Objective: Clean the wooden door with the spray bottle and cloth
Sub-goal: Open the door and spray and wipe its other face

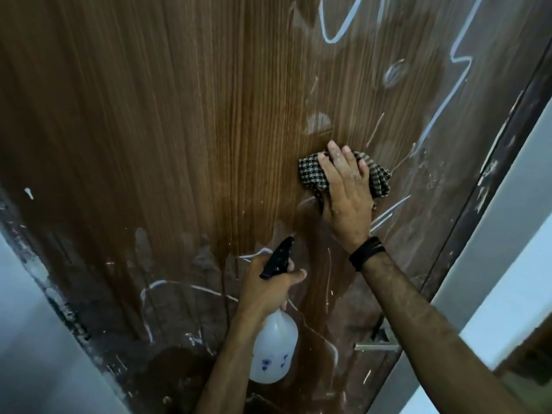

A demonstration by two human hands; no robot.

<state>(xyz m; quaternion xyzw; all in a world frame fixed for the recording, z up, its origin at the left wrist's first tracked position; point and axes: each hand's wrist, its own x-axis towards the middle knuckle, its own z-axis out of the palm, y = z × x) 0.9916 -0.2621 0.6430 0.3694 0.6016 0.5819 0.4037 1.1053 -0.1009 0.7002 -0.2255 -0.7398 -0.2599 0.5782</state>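
The brown wooden door [179, 130] fills the view, with white chalk-like scribbles and smears across its right and lower parts. My right hand [343, 186] presses a black-and-white checked cloth [379, 177] flat against the door at centre right, fingers spread over it. Lower down, my left hand [265, 291] grips the neck of a white spray bottle [273, 351] with a black trigger head [277, 258], nozzle pointing up towards the door. Wet streaks run down the wood below the cloth.
A metal door handle [378, 346] sticks out at the lower right, partly behind my right forearm. The dark door frame [495, 162] runs along the right, with white wall [507, 234] beyond. Another white wall [30, 339] borders the door at the lower left.
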